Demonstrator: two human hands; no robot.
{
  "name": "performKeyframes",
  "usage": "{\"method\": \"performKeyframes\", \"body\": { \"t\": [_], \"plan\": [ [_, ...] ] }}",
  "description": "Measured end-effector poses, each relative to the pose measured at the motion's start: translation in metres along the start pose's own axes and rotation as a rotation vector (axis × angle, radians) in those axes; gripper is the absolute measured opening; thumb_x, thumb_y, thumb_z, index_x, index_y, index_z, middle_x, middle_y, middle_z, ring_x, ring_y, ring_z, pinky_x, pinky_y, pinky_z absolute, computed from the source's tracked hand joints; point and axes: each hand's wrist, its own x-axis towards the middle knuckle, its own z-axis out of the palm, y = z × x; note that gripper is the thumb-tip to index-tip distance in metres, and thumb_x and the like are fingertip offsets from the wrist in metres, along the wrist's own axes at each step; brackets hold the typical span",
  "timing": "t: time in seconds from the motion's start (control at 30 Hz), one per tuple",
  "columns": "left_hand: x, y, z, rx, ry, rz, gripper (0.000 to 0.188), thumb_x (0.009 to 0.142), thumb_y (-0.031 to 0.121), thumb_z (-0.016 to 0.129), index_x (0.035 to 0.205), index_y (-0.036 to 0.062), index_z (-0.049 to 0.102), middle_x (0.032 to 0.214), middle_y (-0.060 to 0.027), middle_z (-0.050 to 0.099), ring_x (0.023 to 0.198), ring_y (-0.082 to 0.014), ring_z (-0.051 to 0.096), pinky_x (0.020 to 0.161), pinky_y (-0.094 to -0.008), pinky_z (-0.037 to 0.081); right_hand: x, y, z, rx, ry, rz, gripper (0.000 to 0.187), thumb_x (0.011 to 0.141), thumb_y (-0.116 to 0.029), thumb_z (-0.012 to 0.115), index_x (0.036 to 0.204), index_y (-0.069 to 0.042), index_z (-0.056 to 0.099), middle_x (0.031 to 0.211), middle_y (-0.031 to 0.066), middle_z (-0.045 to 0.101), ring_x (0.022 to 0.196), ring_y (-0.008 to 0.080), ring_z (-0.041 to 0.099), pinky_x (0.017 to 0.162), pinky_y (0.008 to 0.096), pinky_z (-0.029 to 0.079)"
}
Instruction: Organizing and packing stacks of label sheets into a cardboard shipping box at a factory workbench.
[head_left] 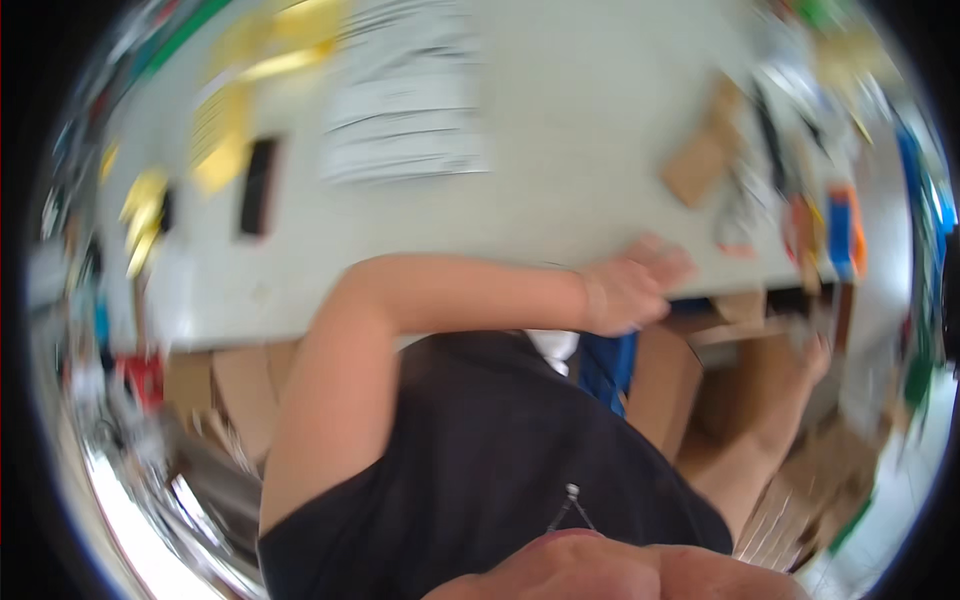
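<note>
- From my end, left hand (628, 290) looks loosely open at the table (560, 215) edge, right of centre.
- Right hand (815, 352), lower right: too blurry, can't tell.
- Cardboard (662, 385)'s below them; I'd go slow, minding that edge.

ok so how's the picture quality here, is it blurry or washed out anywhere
head view: motion blur smears the left hand, right hand and dark phone-like slab; head view: glare whites out a patch at lower left; head view: fisheye distortion bends shapes toward the black rim.
</note>
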Motion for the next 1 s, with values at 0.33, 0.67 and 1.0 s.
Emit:
{"method": "performKeyframes", "body": {
  "t": [0.33, 0.67, 1.0],
  "plan": [
    [-0.121, 0.019, -0.011, -0.042, 0.717, 0.094, 0.023, 0.078, 0.023, 0.073, 0.097, 0.0141, 0.065, 0.124, -0.0100, 0.055, 0.121, -0.0329, 0.048, 0.096, -0.0528, 0.037, -0.080, -0.183, 0.037, 0.252, 0.610, -0.575, 0.017, 0.092, -0.016, 0.064, 0.096, -0.001, 0.072, 0.092, 0.0152, 0.070, 0.077, 0.0297, 0.066, 0.067, 0.0396, 0.054],
    [-0.551, 0.032, -0.043, 1.162, 1.622, -1.452, 0.034, 0.071, 0.001, 0.068, 0.103, 0.0111, 0.065, 0.111, -0.0100, 0.058, 0.109, -0.0312, 0.051, 0.095, -0.0444, 0.038, -0.090, -0.267, 0.036, 0.383, 0.728, -0.657, 0.020, 0.094, -0.015, 0.060, 0.107, -0.004, 0.069, 0.103, 0.0152, 0.067, 0.084, 0.0268, 0.064, 0.072, 0.0386, 0.053],
    [-0.757, 0.121, 0.010, 0.634, 1.388, -3.062, 0.068, 0.072, 0.050, 0.077, 0.124, 0.0118, 0.054, 0.126, -0.0107, 0.054, 0.121, -0.0282, 0.049, 0.096, -0.0497, 0.040, -0.105, -0.255, 0.014, 0.524, 0.656, -0.428, 0.021, 0.095, -0.015, 0.059, 0.111, -0.005, 0.069, 0.107, 0.0154, 0.066, 0.085, 0.0268, 0.063, 0.072, 0.0388, 0.052]
  ]
}}
